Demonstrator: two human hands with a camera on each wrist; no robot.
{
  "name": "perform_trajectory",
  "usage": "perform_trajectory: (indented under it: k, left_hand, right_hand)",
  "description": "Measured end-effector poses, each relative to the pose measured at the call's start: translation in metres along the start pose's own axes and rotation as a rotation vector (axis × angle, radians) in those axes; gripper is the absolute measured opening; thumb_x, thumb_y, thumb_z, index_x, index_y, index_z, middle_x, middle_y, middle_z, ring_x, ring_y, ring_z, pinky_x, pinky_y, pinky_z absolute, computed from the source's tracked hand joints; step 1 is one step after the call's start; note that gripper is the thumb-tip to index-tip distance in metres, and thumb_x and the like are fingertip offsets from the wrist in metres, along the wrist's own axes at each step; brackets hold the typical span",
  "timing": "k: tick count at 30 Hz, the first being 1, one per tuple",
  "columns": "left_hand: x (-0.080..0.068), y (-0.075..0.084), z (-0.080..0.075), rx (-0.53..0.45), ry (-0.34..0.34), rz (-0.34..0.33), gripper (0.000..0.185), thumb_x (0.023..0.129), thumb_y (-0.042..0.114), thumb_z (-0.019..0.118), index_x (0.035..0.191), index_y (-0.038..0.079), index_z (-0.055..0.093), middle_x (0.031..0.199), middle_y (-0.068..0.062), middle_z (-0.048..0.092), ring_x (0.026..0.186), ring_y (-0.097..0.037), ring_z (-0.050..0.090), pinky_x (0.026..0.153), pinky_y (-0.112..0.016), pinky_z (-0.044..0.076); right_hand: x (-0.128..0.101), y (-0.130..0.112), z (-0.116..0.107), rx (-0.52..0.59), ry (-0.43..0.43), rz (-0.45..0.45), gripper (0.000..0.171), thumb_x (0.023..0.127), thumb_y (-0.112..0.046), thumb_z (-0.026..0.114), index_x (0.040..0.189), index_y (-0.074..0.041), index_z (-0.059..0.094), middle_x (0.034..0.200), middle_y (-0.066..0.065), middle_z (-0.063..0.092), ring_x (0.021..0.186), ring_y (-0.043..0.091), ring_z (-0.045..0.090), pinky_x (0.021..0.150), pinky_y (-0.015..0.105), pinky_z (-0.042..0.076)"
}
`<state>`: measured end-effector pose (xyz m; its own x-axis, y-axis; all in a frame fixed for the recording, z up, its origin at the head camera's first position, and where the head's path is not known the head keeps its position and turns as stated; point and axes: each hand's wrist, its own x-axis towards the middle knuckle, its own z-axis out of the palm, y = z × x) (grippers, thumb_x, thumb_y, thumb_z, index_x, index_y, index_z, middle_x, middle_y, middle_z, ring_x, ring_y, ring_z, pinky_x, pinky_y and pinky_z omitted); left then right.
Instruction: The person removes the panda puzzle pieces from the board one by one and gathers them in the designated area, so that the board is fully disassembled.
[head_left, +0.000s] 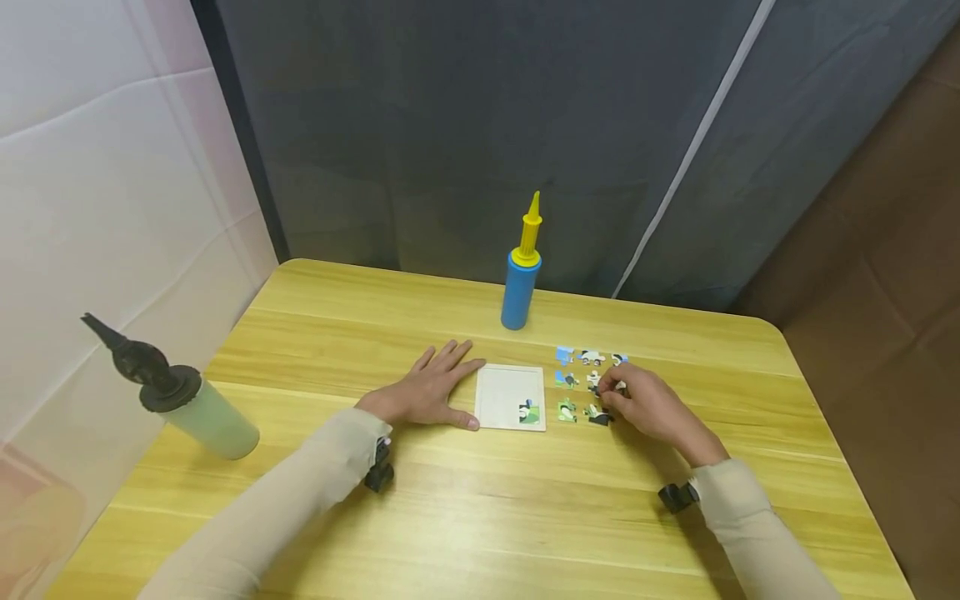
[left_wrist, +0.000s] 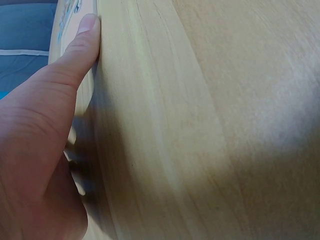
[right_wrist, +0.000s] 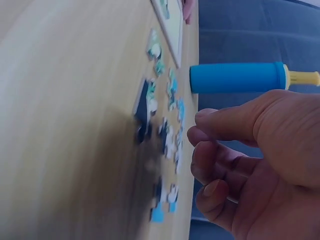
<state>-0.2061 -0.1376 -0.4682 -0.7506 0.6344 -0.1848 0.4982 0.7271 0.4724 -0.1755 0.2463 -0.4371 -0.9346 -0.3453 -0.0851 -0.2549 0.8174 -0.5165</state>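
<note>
My left hand lies spread on the table, thumb and index finger touching the left side of a white square puzzle tray. One green and white puzzle piece sits in the tray's near right corner. To the right lie several loose jigsaw pieces in rough rows. Over the right-hand ones hovers my right hand, its fingers bent and thumb close to the index finger. In the right wrist view no piece shows between those fingertips; the loose pieces lie beyond them. Part of a piece is hidden under the right hand.
A blue hand pump with a yellow nozzle stands upright behind the tray. At the left is a pale green pump bottle with a black top. The wooden table ends at a dark curtain at the back.
</note>
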Motion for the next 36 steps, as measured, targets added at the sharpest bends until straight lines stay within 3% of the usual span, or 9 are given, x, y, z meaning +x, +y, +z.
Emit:
perform_trajectory:
  k: [8, 24, 36]
  left_hand:
    - [0.001, 0.0, 0.0, 0.0, -0.007, -0.006, 0.103, 0.092, 0.06, 0.077, 0.171, 0.017, 0.026, 0.181, -0.019, 0.002, 0.169, -0.044, 0.0, 0.135, -0.068, 0.002]
    - [0.001, -0.003, 0.001, 0.003, -0.009, -0.005, 0.104, 0.092, 0.061, 0.077, 0.171, 0.018, 0.026, 0.181, -0.019, 0.002, 0.169, -0.044, 0.0, 0.135, -0.068, 0.002]
    - [0.0, -0.002, 0.001, -0.004, -0.024, -0.015, 0.104, 0.093, 0.062, 0.075, 0.172, 0.019, 0.023, 0.182, -0.016, -0.001, 0.169, -0.042, -0.002, 0.135, -0.066, 0.001]
  right_hand:
    - [0.012, -0.021, 0.001, 0.003, -0.033, -0.058, 0.008, 0.105, -0.013, 0.067, 0.108, -0.01, 0.074, 0.113, 0.008, 0.072, 0.073, 0.013, 0.056, 0.068, 0.031, 0.05]
    - [0.034, -0.06, 0.035, -0.035, -0.119, -0.185, 0.009, 0.102, -0.007, 0.07, 0.106, -0.013, 0.074, 0.111, 0.001, 0.074, 0.105, 0.019, 0.068, 0.093, 0.043, 0.058]
    - [0.044, -0.075, 0.049, -0.053, -0.17, -0.184, 0.011, 0.102, -0.008, 0.069, 0.109, -0.014, 0.075, 0.108, 0.002, 0.071, 0.089, 0.012, 0.059, 0.078, 0.03, 0.053]
